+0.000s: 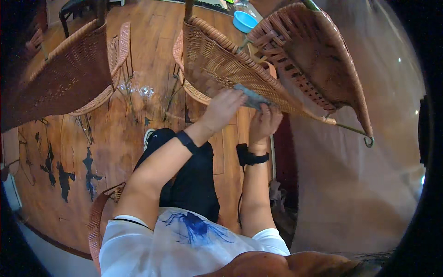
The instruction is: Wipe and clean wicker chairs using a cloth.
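A grey-blue cloth [251, 97] lies bunched against the lower edge of a woven wicker panel [226, 57], part of a brown wicker chair in front of me. My left hand [224, 108] grips the cloth's left end, its fingers bent over it. At the other end my right hand [266, 121] has its fingers curled on the cloth, close to the panel's edge. Both wrists wear black bands. Just right of the panel, another wicker piece [318, 60] with an open lattice and a metal rod hangs tilted.
Another wicker chair [87, 69] stands at the left. A blue basin [244, 21] sits at the far side. Dark worn patches mark the wooden floor [138, 161], with a shiny wet-looking spot beyond. Pale sheeting [350, 184] covers the right side. A curved wicker armrest [95, 221] is near my left elbow.
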{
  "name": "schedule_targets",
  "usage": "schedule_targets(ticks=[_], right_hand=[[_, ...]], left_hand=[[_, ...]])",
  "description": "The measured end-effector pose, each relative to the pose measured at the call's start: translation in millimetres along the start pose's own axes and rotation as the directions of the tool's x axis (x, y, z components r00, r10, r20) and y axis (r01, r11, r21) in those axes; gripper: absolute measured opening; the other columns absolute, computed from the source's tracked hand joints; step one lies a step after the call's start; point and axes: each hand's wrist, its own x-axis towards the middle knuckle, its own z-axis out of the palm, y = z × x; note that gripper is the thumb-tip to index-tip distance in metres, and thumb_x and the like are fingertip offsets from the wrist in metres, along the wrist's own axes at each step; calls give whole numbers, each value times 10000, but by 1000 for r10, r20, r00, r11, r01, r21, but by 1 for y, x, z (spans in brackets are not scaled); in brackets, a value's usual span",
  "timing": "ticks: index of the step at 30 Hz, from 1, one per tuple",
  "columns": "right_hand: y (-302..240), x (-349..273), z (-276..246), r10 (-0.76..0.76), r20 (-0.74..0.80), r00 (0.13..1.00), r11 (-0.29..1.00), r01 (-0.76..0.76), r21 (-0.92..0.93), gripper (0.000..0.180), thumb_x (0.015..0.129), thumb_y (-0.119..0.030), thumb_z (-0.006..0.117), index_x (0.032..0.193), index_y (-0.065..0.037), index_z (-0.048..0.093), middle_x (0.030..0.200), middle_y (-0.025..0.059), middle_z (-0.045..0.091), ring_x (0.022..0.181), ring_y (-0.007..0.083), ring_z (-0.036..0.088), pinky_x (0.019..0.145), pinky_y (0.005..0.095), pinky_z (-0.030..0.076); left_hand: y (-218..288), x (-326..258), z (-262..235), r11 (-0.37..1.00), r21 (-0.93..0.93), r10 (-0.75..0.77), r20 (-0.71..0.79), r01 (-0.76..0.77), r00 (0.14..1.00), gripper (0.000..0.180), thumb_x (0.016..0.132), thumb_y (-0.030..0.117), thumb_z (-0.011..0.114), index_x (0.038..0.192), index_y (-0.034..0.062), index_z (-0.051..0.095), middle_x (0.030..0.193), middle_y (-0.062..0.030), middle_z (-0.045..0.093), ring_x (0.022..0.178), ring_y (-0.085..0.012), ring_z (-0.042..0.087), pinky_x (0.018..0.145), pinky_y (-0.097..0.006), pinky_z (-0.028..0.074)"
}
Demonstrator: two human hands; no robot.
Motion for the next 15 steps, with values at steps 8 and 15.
schedule_targets(ticks=[8, 15], right_hand=[[15, -17, -2, 223, 0, 975, 974, -223, 33, 250, 704, 6, 678, 934, -67, 617, 1034, 142, 580, 972, 333, 531, 859, 448, 435], [-58, 6, 39, 129, -10, 992, 940, -119, 321, 228, 712, -50, 632, 937, -82, 636, 971, 88, 586, 916, 271, 572, 773, 361, 487]], left_hand=[[13, 5, 3, 990, 103, 67, 232, -93, 970, 409, 755, 100, 523, 1159, 62, 580, 1098, -95, 581, 934, -265, 549, 791, -370, 492], [-39, 4, -66, 954, 298, -32, 158, -17, 987, 347, 790, 16, 562, 1137, 23, 567, 1110, -172, 548, 992, -338, 535, 864, -420, 456]])
